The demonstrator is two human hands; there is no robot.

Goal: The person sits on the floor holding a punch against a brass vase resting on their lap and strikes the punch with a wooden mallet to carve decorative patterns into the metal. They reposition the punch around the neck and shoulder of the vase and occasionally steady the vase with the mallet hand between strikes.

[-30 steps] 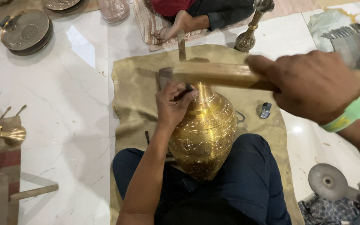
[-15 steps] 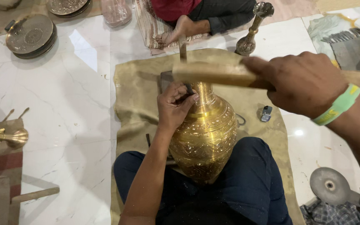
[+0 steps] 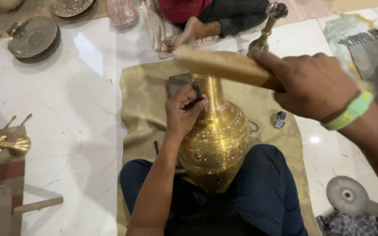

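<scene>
A white marble floor (image 3: 66, 113) carries everything here, and on it lies a tan cloth (image 3: 141, 96) on which the person sits with legs in dark blue trousers (image 3: 263, 188). Between those legs stands an engraved brass vase (image 3: 215, 140), upright with its neck pointing away from the camera, its belly resting against the lap.

The right hand (image 3: 311, 87), with a green band on the wrist, has its grip closed fully around a wooden mallet handle (image 3: 228, 65); the mallet is blurred and lies across the view above the vase's neck. The left hand (image 3: 183, 109) rests against the vase's shoulder, its grip pinched tight on a small dark chisel (image 3: 197, 89) whose tip meets the brass just beside the neck.

Beyond the cloth another person sits cross-legged, a bare foot (image 3: 189, 32) showing. A tall brass candlestick (image 3: 267, 24) stands near them. Stacked round metal plates (image 3: 33, 38) lie at the far left, and a grey disc (image 3: 347, 195) lies at the near right. A small dark object (image 3: 280, 119) sits on the cloth right of the vase.
</scene>
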